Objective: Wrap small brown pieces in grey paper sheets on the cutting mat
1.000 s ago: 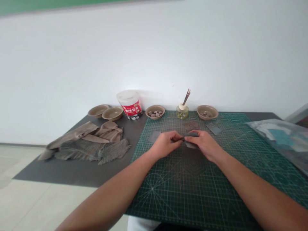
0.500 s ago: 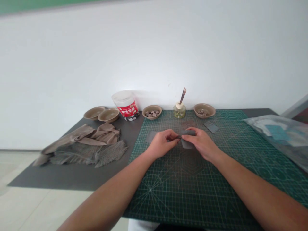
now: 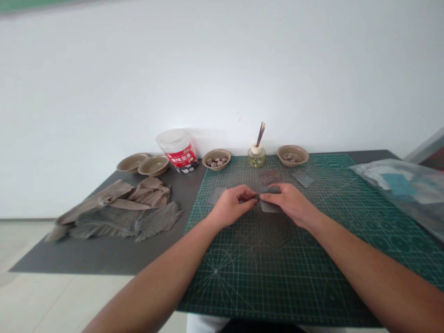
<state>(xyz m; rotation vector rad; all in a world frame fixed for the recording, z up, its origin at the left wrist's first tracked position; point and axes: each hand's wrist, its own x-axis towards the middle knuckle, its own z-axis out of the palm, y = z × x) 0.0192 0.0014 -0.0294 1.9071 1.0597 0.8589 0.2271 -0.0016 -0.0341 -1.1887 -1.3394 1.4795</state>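
A small grey fabric piece [image 3: 268, 198] sits near the far middle of the green cutting mat [image 3: 277, 259], pinched between both hands. The left hand [image 3: 231, 205] closes its fingertips on the piece's left end, and the right hand [image 3: 289, 202] grips it from the other side, fingers curled over the top edge (the lower part of the piece lies flat on the mat under that hand). Just left of the left hand lies another grey patch [image 3: 215, 194]; beyond the hands lie a brownish patch [image 3: 269, 176] and a further grey one [image 3: 303, 178]. Along the wall stand a reed diffuser [image 3: 256, 155], a bowl of small stones [image 3: 216, 159], a second such bowl [image 3: 292, 155], a white tub with a red label [image 3: 176, 150] and two empty bowls [image 3: 144, 163]. Crumpled cloth [image 3: 121, 210] lies well off to the left.
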